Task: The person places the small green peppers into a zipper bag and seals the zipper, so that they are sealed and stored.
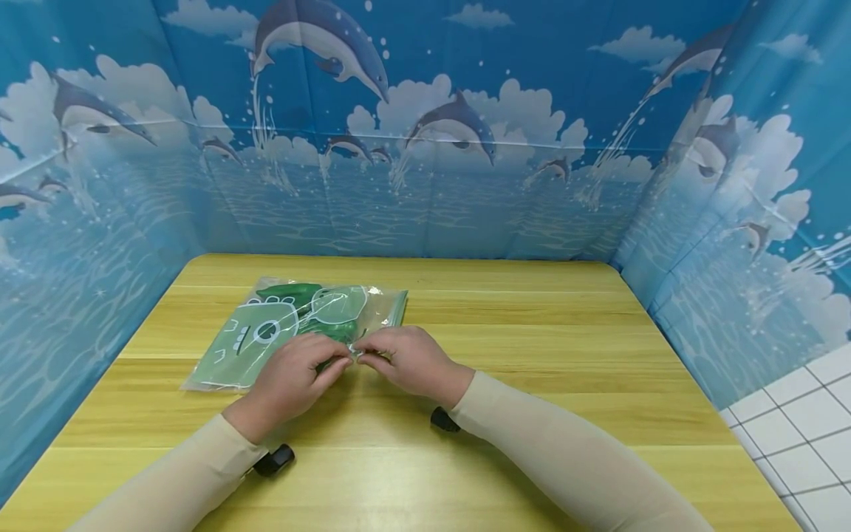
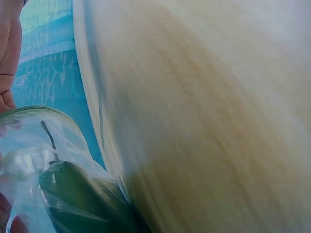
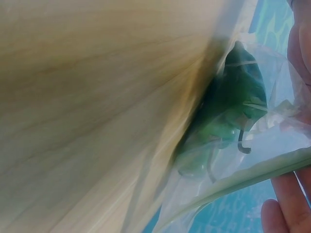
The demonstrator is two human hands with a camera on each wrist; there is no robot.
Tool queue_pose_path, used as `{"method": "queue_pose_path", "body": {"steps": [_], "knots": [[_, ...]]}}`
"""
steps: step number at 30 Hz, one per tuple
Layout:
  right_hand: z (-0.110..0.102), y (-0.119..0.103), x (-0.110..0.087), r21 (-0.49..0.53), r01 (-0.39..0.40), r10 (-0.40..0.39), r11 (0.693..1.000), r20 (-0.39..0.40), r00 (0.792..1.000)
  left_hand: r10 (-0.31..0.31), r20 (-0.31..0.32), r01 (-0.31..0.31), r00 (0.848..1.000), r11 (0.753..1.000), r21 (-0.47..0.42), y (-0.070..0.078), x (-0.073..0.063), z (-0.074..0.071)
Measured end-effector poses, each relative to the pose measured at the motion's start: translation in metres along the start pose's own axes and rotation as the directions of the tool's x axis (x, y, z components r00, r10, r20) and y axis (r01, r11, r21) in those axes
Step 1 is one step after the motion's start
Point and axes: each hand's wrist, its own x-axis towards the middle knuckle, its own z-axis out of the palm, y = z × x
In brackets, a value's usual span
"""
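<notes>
A clear zip bag (image 1: 229, 355) with a green cartoon print lies on the table, left of the middle. Green peppers (image 1: 292, 290) show through its plastic; in the left wrist view one dark green pepper (image 2: 80, 196) fills the lower left, and in the right wrist view peppers (image 3: 245, 82) with curved stems sit by the bag's mouth. My left hand (image 1: 292, 373) pinches the bag's near right corner between thumb and fingers. Right beside it, my right hand (image 1: 415, 360) pinches the same edge. A green strip (image 3: 252, 177) runs along the bag's opening.
The wooden table (image 1: 532, 332) carries the bag and stretches to the right of it. A blue dolphin-print curtain (image 1: 425, 199) encloses the back and both sides. White floor tiles (image 1: 804, 414) show at the lower right. A black wrist device (image 1: 274, 459) hangs under the left sleeve.
</notes>
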Motion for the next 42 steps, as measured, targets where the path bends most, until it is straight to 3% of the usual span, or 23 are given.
{"method": "queue_pose_path", "body": {"steps": [28, 42], "knots": [[0.0019, -0.0004, 0.0014, -0.02, 0.031, -0.032, 0.999, -0.048, 0.998, -0.002, -0.016, 0.002, 1.0, 1.0, -0.019, 0.0012, 0.0013, 0.001], [0.0021, -0.0004, 0.0023, -0.022, 0.029, -0.03, 0.999, -0.044, 0.999, -0.056, -0.001, 0.056, 0.998, 0.996, -0.071, 0.0031, 0.0029, 0.0022]]}}
